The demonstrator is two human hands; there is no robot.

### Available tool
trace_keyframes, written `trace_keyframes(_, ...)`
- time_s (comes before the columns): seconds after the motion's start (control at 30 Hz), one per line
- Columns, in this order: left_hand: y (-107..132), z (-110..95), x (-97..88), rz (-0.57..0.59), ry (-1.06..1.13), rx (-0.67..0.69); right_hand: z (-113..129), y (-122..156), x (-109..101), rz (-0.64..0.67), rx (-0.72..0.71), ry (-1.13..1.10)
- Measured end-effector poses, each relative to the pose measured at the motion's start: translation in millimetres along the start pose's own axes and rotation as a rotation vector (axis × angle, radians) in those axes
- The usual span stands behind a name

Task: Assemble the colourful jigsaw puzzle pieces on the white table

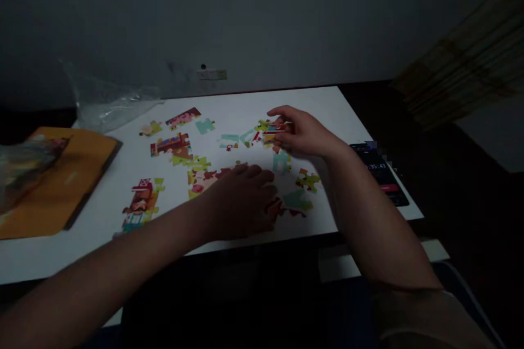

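- The left hand (pixel 241 199) lies palm down on the white rectangular table (pixel 254 103), near its front edge, fingers spread flat and loosely open, gripping nothing.
- Under and just beyond its fingertips sits a joined patch of red, cream and yellow cardboard jigsaw pieces (pixel 204 179); the hand covers part of it.
- Just right of that hand, a red-and-teal loose jigsaw piece (pixel 292 204) lies flat, and a green-and-orange loose piece (pixel 308 180) sits a little farther back.
- Left of the hand, a joined red, teal and green jigsaw cluster (pixel 141 203) rests apart from the rest.
- At the table's right edge lies a black phone with a lit screen (pixel 379 172).
- At the left edge, an orange flat cardboard folder (pixel 69 180) partly overhangs the table.
- Farther back, the right hand (pixel 301 133) hovers above the table, fingers curled and pinching a small multicoloured jigsaw piece (pixel 273 130) at the fingertips.
- Around it lie pale teal loose pieces (pixel 229 142), flat on the surface.
- Beyond these, a pink-and-red joined strip of pieces (pixel 183 117) lies near the far side.
- At the far left corner sits a crumpled clear plastic bag (pixel 110 103).
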State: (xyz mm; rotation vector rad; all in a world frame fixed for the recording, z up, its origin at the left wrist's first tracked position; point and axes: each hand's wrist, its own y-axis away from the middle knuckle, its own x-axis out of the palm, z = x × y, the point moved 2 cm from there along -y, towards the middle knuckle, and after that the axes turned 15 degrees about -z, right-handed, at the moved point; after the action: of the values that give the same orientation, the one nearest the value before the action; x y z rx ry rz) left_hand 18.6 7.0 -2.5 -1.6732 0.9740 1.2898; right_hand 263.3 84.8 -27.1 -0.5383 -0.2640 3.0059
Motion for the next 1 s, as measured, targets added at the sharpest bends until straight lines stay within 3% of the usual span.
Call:
trace_keyframes(0.2,-12.9,3.0,4.6,0.073,0.097,-0.059,-2.6,-1.5,8.3,0.003,0.085,-0.117)
trace_keyframes(0.4,-15.0,-0.9,11.2,0.026,0.154,-0.022,-7.0,-0.4,17.0,0.026,0.154,-0.194)
trace_keyframes(0.57,-13.0,-7.9,14.8,-0.110,0.000,-0.008,-11.6,-1.3,16.2,-0.021,0.123,-0.145)
trace_keyframes(0.77,-21.2,-12.4,10.3,-0.013,-0.010,-0.008,-15.3,-1.6,16.0,-0.033,0.111,-0.112)
trace_keyframes(1.0,-23.9,-11.0,6.1,-0.022,0.166,-0.012,-9.3,-2.9,21.0,-0.037,0.059,-0.132)
